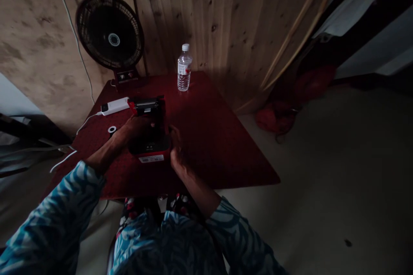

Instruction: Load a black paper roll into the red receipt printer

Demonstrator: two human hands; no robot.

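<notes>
A black and red portable printer [149,146] stands on the dark red table [209,137], its raised top section [146,105] showing a metal mechanism. A white barcode label [151,159] sits on its front. My left hand [134,127] lies over the printer's upper left part, fingers curled onto it. My right hand [176,148] presses against the printer's right side, fingers curled upward. The printer's back is partly hidden by my left hand, and the dim light blurs the finger detail.
A white power strip [115,106] with a white cable and a small black and white ring [112,129] lie left of the printer. A water bottle [184,68] stands at the back. A black fan [109,31] stands behind the table. Red cloth [277,116] lies on the floor.
</notes>
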